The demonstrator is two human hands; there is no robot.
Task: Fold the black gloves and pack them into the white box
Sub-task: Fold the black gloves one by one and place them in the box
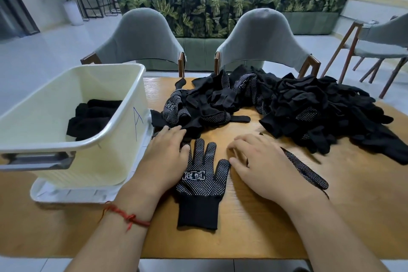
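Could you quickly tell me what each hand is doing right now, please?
Left hand: open, resting flat on the black dotted fabric glove.
Right hand: open, fingers loosely curled, gripping nothing visible.

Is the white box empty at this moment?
No, a heap of black gloves lies inside the white box, visible over its rim.
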